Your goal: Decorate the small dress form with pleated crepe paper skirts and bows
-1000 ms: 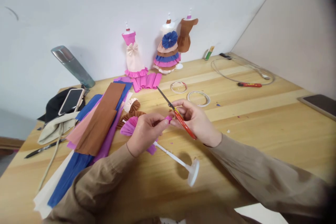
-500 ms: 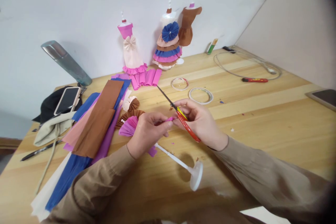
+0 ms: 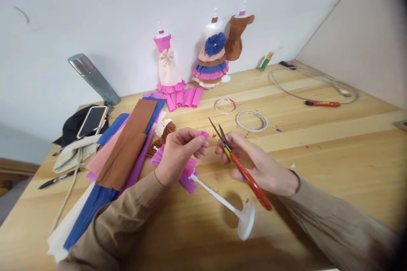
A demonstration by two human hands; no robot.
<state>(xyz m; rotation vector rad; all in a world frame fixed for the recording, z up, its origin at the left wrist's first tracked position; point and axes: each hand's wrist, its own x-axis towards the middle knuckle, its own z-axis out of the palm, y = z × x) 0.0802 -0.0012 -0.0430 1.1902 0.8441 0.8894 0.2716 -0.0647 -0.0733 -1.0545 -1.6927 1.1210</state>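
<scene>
My left hand [image 3: 178,152] is closed on a small doll mannequin wrapped in pink crepe paper [image 3: 187,173], pinching a pink paper tip by its fingers. The mannequin's white stand [image 3: 235,214] sticks out toward me, its round base lifted just above the wooden table [image 3: 318,152]. My right hand [image 3: 260,165] grips red-handled scissors [image 3: 241,165], their blades slightly parted and pointing up toward the pink tip, a short gap away from it.
Strips of brown, blue, pink and white crepe paper [image 3: 124,148] lie at left. Three dressed mannequins [image 3: 210,59] stand by the wall. Two tape rings [image 3: 252,120], a phone [image 3: 92,120] on a dark bag, a red-handled tool [image 3: 322,103] and a cable lie about.
The scissors have drawn back to the right, away from the pink paper tip, and their blades have parted. My left hand has lifted the paper tip slightly.
</scene>
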